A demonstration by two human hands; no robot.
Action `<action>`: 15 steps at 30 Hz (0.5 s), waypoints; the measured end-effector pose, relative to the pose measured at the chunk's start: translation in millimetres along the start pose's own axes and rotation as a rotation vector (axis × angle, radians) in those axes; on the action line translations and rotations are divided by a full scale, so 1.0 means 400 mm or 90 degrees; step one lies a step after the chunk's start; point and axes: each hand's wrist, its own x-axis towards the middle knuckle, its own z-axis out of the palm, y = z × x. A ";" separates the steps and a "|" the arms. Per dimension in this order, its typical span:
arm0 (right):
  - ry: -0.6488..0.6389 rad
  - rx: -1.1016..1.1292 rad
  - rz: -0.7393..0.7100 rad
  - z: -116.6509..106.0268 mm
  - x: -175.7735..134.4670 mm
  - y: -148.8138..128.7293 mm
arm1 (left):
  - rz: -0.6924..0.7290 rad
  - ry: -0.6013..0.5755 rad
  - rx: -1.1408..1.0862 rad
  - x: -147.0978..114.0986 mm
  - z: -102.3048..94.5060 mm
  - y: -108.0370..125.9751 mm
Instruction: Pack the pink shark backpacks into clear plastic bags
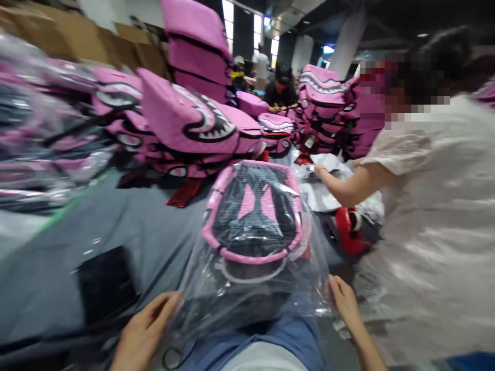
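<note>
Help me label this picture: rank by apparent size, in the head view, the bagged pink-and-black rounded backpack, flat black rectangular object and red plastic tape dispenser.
1. Pink-and-black rounded backpack
2. Flat black rectangular object
3. Red plastic tape dispenser

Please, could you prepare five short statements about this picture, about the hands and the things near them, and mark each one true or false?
1. The left hand holds one side of the clear plastic bag. True.
2. The right hand grips the red object. False: it holds the other side of the bag; the red object lies apart from it.
3. The pink-and-black backpack shows through the clear plastic. True.
4. The black rectangular item lies to the right of that backpack. False: it lies to the left.
5. The co-worker at the right wears a light-coloured top. True.
</note>
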 end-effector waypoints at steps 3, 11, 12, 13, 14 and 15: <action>0.034 -0.046 -0.020 -0.001 0.004 -0.003 | -0.025 -0.014 -0.063 -0.028 0.015 0.059; 0.083 -0.117 -0.079 -0.014 0.026 -0.034 | -0.022 -0.009 -0.120 -0.028 0.027 0.059; 0.079 -0.097 -0.063 -0.019 0.032 -0.034 | -0.032 0.004 -0.132 -0.018 0.014 0.049; 0.063 -0.064 -0.039 -0.025 0.038 -0.034 | -0.048 0.014 -0.147 -0.006 -0.001 0.041; 0.038 -0.022 -0.011 -0.031 0.044 -0.035 | -0.069 0.015 -0.169 0.006 -0.017 0.036; 0.005 0.025 0.017 -0.037 0.051 -0.036 | -0.094 0.005 -0.202 0.016 -0.033 0.035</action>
